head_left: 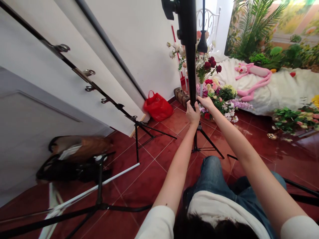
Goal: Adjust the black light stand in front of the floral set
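Note:
A black light stand (191, 69) rises upright in front of me, its legs spread on the floor and its upper end running out of view at the top. My left hand (193, 114) is closed around the lower part of the pole. Just to its right and slightly higher, my right hand (205, 103) grips the same pole from the side. Its fingertips are partly hidden, so I cannot tell whether they hold a knob there. A thicker collar with a clamp knob (169, 8) sits higher on the stand.
Another stand with clips (136, 121) leans along the left wall. A red bag (158, 106) rests by the wall. Artificial flowers (214, 88) crowd behind the pole, beside a draped bed with a pink plush toy (258, 71). Black tripod legs (99, 205) and a white pole (119, 174) cross the floor.

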`<action>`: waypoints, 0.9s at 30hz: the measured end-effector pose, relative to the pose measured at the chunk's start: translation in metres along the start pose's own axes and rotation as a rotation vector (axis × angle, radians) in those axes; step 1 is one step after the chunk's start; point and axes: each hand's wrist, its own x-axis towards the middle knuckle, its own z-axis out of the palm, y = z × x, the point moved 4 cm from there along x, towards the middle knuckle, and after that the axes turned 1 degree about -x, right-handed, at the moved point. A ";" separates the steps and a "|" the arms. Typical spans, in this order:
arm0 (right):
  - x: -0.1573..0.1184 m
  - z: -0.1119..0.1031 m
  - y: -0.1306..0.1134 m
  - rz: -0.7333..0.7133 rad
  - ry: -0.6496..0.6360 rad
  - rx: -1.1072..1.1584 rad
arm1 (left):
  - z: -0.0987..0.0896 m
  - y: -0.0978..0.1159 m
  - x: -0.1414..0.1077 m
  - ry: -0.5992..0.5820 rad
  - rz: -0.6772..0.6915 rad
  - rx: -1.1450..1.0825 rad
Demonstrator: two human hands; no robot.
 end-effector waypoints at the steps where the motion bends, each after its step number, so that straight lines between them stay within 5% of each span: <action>1: -0.004 0.000 0.001 -0.009 0.058 0.010 | 0.000 0.000 0.000 0.007 0.002 -0.003; 3: -0.015 0.001 0.004 -0.064 0.082 0.119 | 0.001 0.001 -0.001 0.024 0.009 -0.007; 8: -0.032 0.012 0.020 -0.092 -0.114 0.520 | 0.001 0.001 -0.002 0.063 0.041 -0.015; 15: -0.018 0.037 0.024 -0.032 -0.138 0.948 | 0.000 0.001 -0.001 0.056 0.049 -0.045; 27: -0.002 0.051 0.021 -0.079 0.052 1.004 | 0.003 -0.005 0.001 0.071 0.045 -0.046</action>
